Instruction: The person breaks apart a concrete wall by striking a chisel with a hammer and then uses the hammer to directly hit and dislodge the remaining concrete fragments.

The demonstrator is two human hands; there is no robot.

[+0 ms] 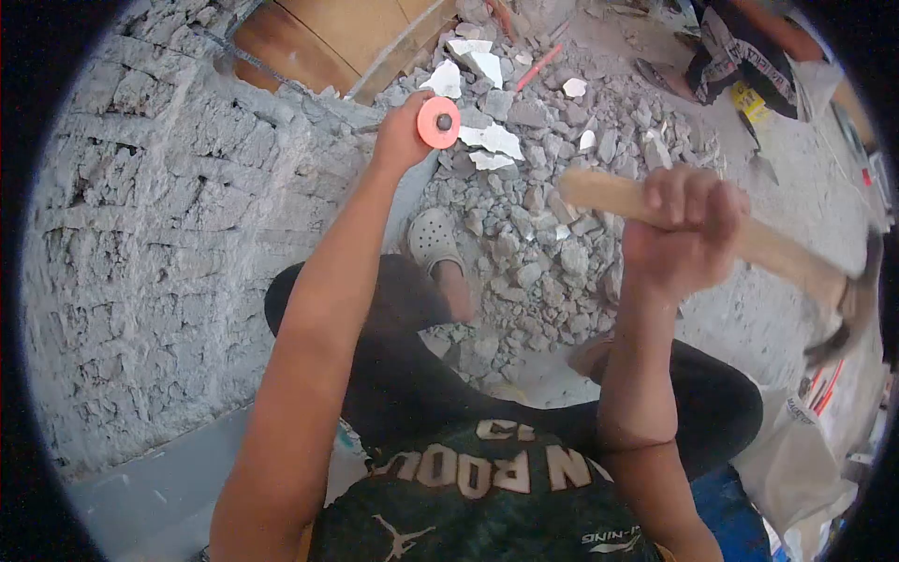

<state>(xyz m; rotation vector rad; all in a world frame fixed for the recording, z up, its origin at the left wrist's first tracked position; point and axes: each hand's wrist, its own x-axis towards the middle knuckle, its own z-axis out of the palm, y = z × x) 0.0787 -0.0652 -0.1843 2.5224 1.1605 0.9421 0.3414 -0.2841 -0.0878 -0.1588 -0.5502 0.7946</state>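
My left hand (401,133) is closed around a chisel near the rough wall's edge. Its round orange-pink hand guard (428,125) faces me, with the dark striking end (444,122) in the centre; the shaft and tip are hidden behind the guard and hand. On the right, my right hand (688,229) grips the wooden handle of a hammer (791,255). The handle's butt end points left, towards the chisel, while the metal head, blurred by motion, is at the far right. A gap separates the hammer from the chisel.
Broken rubble (538,220) covers the floor between my feet, one in a grey clog (434,239). Chipped wall (178,244) rises on the left beside a brown panel (309,42). Another person's dark-clothed leg (740,56) is at upper right. A pale bag (796,459) lies lower right.
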